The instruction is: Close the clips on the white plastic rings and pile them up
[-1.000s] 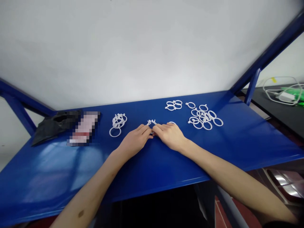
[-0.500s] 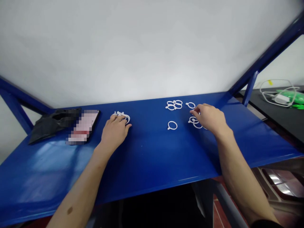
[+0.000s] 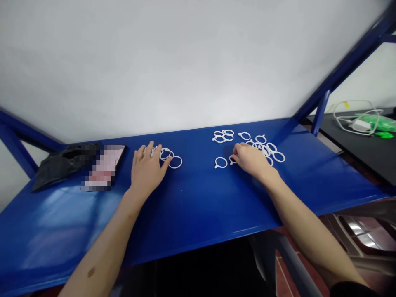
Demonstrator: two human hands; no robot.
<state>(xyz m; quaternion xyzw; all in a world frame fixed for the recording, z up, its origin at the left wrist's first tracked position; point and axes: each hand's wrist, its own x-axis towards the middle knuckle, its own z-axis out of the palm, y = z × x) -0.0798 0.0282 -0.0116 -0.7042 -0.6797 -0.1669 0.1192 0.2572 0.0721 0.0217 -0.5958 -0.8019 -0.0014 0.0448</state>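
My left hand (image 3: 147, 169) lies with fingers spread over a small pile of white plastic rings (image 3: 166, 154), each ring having a little knob. One of them sticks out to the right of the thumb. My right hand (image 3: 252, 161) pinches a white ring (image 3: 232, 163) low over the blue tabletop (image 3: 192, 214), and the fingers partly cover it. Just left of it lies a single ring (image 3: 221, 157). Behind, several rings form a neat overlapping cluster (image 3: 223, 136), with one loose ring (image 3: 245, 133) beside it. A looser heap of rings (image 3: 266, 149) spreads beyond my right hand.
On the left side of the table are a phone (image 3: 103, 167) with a blurred screen and a black bag (image 3: 62, 165). A white wall (image 3: 185, 62) rises behind. To the right, a black surface (image 3: 346, 144) carries a white charger (image 3: 361, 125) with cable and green plastic.
My right hand has moved left from the heap to beside the single ring, with a ring in its fingers. My left fingers have spread, and the rings beneath lie more spread out.
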